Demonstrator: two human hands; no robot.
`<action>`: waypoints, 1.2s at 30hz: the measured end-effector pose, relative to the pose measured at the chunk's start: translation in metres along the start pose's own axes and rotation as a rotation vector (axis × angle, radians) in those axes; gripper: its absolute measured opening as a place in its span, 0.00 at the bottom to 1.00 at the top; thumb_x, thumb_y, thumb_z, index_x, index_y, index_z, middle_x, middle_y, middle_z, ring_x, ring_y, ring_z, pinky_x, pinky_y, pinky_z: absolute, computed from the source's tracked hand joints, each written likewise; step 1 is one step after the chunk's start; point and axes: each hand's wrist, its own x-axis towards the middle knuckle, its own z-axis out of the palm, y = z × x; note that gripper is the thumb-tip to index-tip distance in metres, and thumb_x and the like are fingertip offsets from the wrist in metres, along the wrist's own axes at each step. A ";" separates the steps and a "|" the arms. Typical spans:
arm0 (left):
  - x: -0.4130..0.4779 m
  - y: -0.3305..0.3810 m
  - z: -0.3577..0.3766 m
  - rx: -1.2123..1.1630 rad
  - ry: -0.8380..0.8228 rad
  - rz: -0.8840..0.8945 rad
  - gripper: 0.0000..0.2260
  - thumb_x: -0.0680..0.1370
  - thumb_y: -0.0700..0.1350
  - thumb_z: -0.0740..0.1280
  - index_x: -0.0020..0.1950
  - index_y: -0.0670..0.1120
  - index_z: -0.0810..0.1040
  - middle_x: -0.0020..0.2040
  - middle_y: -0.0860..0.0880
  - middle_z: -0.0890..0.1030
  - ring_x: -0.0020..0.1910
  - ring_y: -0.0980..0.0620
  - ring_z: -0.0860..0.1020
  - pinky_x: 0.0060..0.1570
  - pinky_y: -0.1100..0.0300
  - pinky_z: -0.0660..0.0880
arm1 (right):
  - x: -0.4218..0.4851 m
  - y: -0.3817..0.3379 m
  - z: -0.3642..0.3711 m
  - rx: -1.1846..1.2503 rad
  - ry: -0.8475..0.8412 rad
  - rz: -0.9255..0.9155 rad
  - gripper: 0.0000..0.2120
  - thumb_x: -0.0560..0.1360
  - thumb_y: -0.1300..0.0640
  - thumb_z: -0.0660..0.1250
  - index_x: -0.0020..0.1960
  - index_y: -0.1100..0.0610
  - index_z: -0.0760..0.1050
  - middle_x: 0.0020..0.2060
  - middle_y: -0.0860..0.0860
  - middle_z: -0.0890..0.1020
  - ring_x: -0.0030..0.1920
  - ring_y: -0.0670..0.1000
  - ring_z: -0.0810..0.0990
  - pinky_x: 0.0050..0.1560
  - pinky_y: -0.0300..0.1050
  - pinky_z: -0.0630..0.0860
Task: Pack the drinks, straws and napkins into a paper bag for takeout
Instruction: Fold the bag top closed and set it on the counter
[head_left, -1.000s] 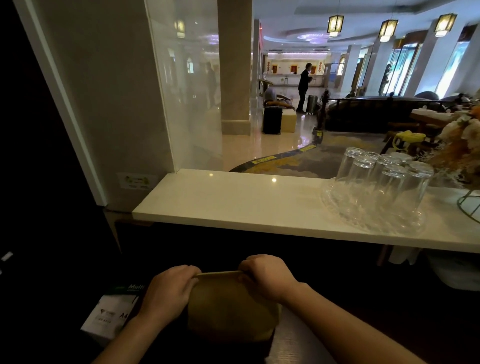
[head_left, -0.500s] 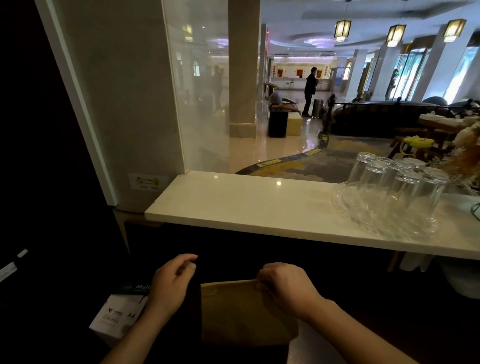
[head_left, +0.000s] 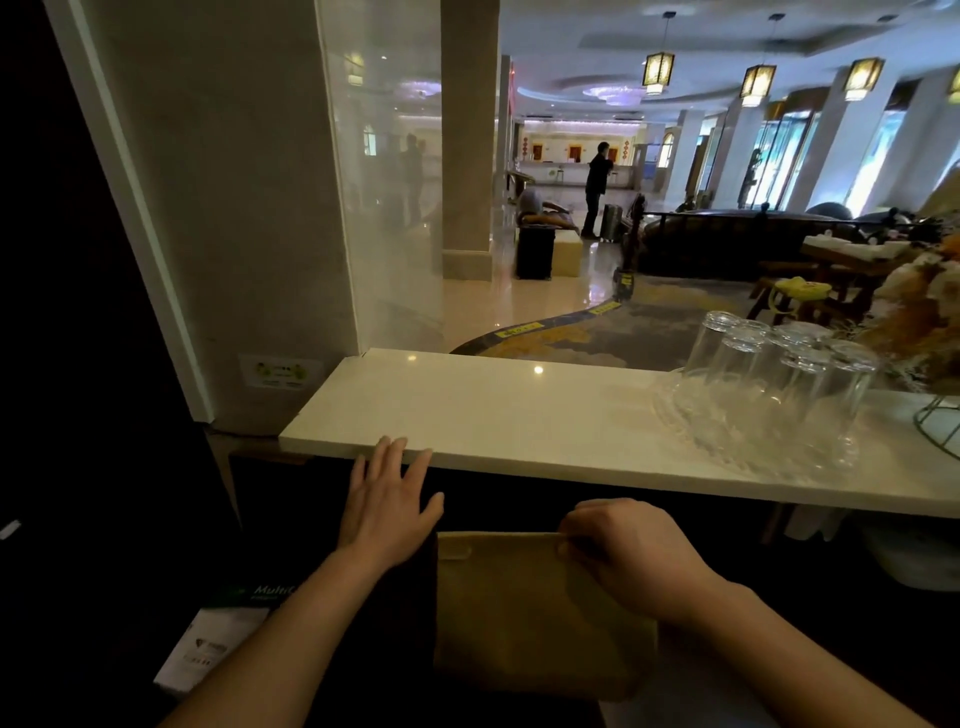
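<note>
Flat brown paper bag, low in the dark space below the white bench, near edge of view. Pinched at its top right corner by the right hand, fingers curled tight over the bag's upper edge. Left top corner free, a small handle cut-out visible there. Left hand apart from the bag, just to its left and higher, flat and spread wide, holding nothing, fingertips reaching up to the bench's front edge; cannot tell whether touching it. Both forearms bare, entering from the bottom.

Left of the bag, down in the shadow, a white box with a dark green band and partial lettering "Multi". On the bench, at the right, a cluster of clear glasses standing upside down on a clear tray. Further right, dried flowers and part of a wire stand at the frame edge. At the bench's left end, a pale wall with a small sticker, and a glass panel beside it. Beyond, a bright lobby: column, hanging lamps, shiny floor, and a distant person standing at a counter.
</note>
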 end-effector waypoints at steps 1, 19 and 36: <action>0.011 0.002 0.000 0.006 -0.014 0.004 0.28 0.79 0.62 0.55 0.76 0.52 0.59 0.78 0.43 0.57 0.78 0.42 0.50 0.75 0.41 0.49 | 0.000 0.001 -0.006 -0.003 -0.002 0.014 0.09 0.78 0.48 0.62 0.51 0.47 0.80 0.47 0.42 0.81 0.48 0.45 0.80 0.45 0.41 0.76; 0.076 0.014 0.043 0.101 -0.222 -0.043 0.36 0.70 0.71 0.39 0.77 0.60 0.44 0.80 0.42 0.47 0.78 0.37 0.41 0.66 0.29 0.32 | 0.013 0.021 -0.080 -0.029 0.050 0.130 0.07 0.77 0.53 0.67 0.52 0.50 0.82 0.46 0.47 0.85 0.48 0.51 0.82 0.47 0.52 0.79; 0.075 0.016 0.039 0.067 -0.220 -0.053 0.36 0.72 0.75 0.41 0.77 0.62 0.46 0.81 0.43 0.46 0.78 0.38 0.40 0.68 0.30 0.33 | 0.063 0.040 -0.145 -0.107 0.252 0.212 0.08 0.76 0.52 0.65 0.50 0.52 0.81 0.40 0.50 0.84 0.39 0.53 0.82 0.41 0.56 0.82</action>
